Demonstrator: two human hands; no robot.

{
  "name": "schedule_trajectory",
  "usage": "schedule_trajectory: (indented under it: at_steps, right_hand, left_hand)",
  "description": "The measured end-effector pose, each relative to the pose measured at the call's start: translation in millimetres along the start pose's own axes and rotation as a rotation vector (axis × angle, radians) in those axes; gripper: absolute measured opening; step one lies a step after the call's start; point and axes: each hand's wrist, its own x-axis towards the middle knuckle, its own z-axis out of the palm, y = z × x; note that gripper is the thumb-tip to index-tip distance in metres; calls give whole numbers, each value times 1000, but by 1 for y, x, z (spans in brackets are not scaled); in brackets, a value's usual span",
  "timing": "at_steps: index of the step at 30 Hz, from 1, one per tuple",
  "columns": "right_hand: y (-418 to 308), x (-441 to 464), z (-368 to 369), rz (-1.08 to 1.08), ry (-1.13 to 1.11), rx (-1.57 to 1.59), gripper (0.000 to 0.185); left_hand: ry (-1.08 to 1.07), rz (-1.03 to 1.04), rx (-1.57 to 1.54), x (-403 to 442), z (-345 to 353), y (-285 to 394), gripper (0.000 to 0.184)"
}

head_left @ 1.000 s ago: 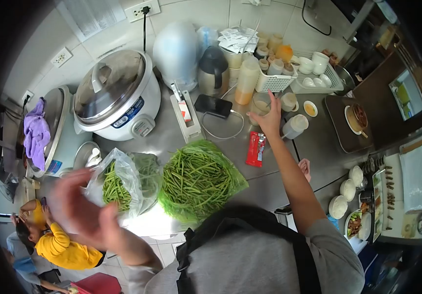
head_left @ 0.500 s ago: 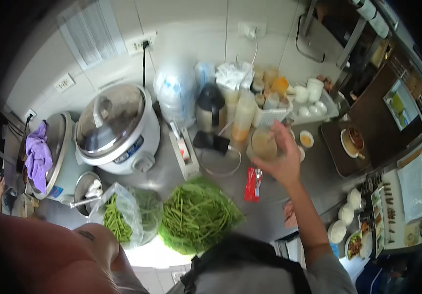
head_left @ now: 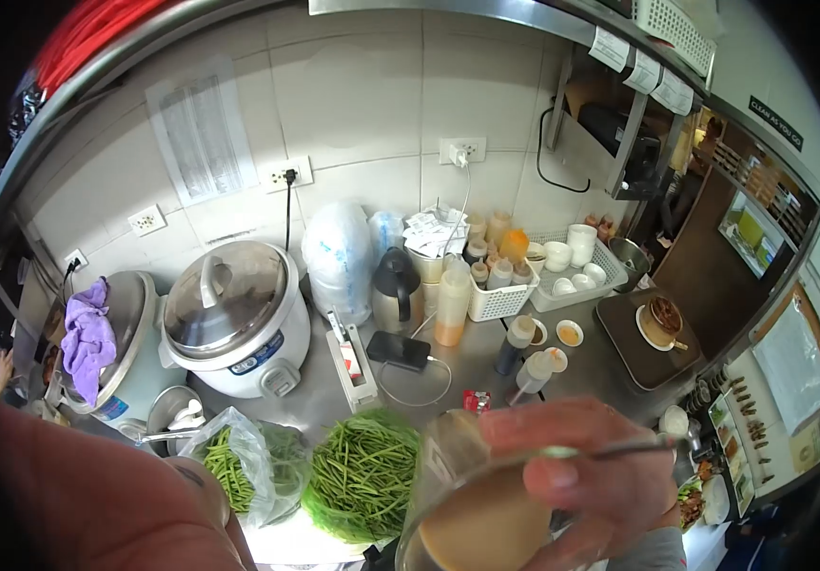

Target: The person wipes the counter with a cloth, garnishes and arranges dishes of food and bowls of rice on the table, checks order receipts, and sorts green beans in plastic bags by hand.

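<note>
"Glass [head_left: 446, 466]: what's changed?"

"Lifted from the table [head_left: 479, 366] vs. a sec ago, now close to the wearer; so it's in hand, off its spot."

"Hands?"

"L hand [head_left: 110, 495] looms nearby, fingers unclear, can't tell. R hand [head_left: 610, 476] has fingers curled round it."

"Orientation?"

"Mouth approx. toward wearer, base away, long axis slanted. Tan drink [head_left: 486, 525] inside."

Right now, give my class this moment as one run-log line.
right hand: holding glass of tan liquid | left hand: foreground, grip unseen | green beans: bagged, on counter
</note>
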Motion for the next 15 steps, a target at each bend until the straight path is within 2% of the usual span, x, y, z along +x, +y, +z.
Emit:
schedule_trajectory:
  at_steps: [2,3,5,6,15]
  right_hand:
    - [-36,-10,8,239,174,77,37]
    - [-4,-7,6,-240,149,-91,42]
    - [16,-19,10,-745,188,-171,39]
    - [15,-20,11,-831,199,-192,38]
    - [-18,-34,13,-875,233,-234,26]
  left_hand:
    - [3,-5,-8,3,-3,1,51]
    - [2,-10,-8,3,-4,2,50]
    - [2,-10,-6,3,-8,5,50]
    - [4,-11,-8,4,-10,6,49]
    - [9,-17,-13,7,-20,15,46]
